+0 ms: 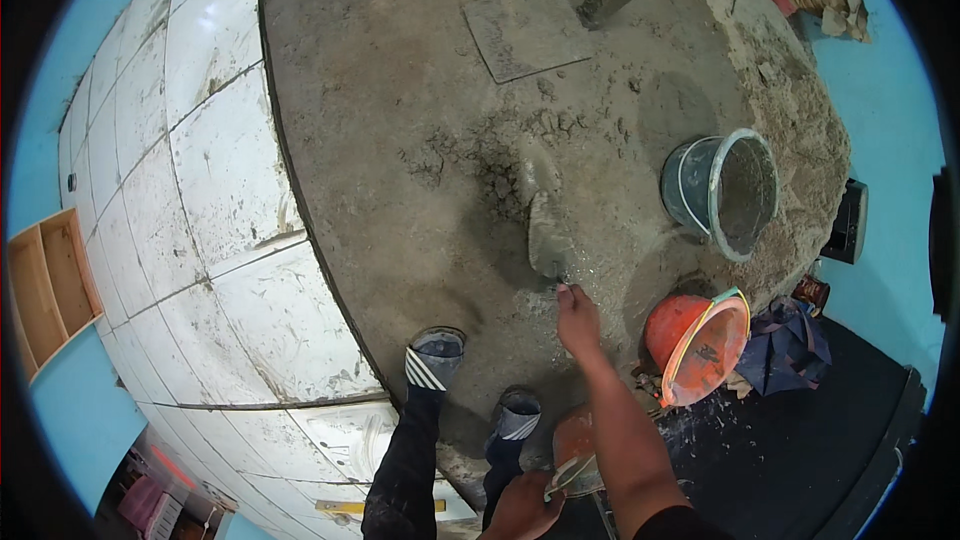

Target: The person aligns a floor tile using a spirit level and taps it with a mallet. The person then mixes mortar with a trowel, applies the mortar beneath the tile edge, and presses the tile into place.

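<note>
My right hand [577, 322] is closed round the handle of a trowel [549, 240]. The trowel's grey-smeared blade lies low over the mortar bed [390, 210] and points away from me. Just beyond its tip are crumbly clumps of darker mortar [500, 175]. Close to my feet, my left hand [527, 508] grips the rim of an orange bucket [574, 440], which my right forearm partly covers. What that bucket holds cannot be made out.
White tiles [230, 160] cover the floor at left, with a yellow spirit level [380, 506] on them. On the right stand a dark bucket [700, 185] and a tipped orange bucket [685, 345], beside a sand heap [800, 130]. A square board [527, 32] lies farther off.
</note>
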A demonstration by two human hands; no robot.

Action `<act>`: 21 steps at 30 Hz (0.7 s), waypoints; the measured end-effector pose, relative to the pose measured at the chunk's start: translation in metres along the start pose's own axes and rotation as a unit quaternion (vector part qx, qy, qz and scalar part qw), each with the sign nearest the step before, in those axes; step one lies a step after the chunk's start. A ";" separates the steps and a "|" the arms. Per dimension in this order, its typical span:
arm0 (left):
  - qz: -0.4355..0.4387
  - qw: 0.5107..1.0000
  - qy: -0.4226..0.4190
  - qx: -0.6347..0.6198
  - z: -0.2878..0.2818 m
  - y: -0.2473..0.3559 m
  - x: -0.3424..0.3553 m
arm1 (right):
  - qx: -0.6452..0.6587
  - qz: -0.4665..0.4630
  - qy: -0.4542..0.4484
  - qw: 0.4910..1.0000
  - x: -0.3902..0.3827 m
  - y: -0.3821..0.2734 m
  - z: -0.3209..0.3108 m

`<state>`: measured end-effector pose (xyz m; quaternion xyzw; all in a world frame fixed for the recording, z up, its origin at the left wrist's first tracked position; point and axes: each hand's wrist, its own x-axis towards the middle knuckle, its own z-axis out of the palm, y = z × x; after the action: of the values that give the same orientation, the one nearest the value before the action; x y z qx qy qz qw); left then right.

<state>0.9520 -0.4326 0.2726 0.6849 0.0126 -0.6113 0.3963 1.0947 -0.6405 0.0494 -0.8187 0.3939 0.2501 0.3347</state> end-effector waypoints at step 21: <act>-0.024 0.998 -0.051 -0.032 0.009 0.009 0.001 | 0.048 0.071 0.182 0.979 0.035 0.003 0.021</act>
<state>0.9496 -0.4440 0.2774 0.6391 0.0287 -0.6542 0.4033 1.1089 -0.6432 0.0115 -0.8034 0.5171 0.1003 0.2776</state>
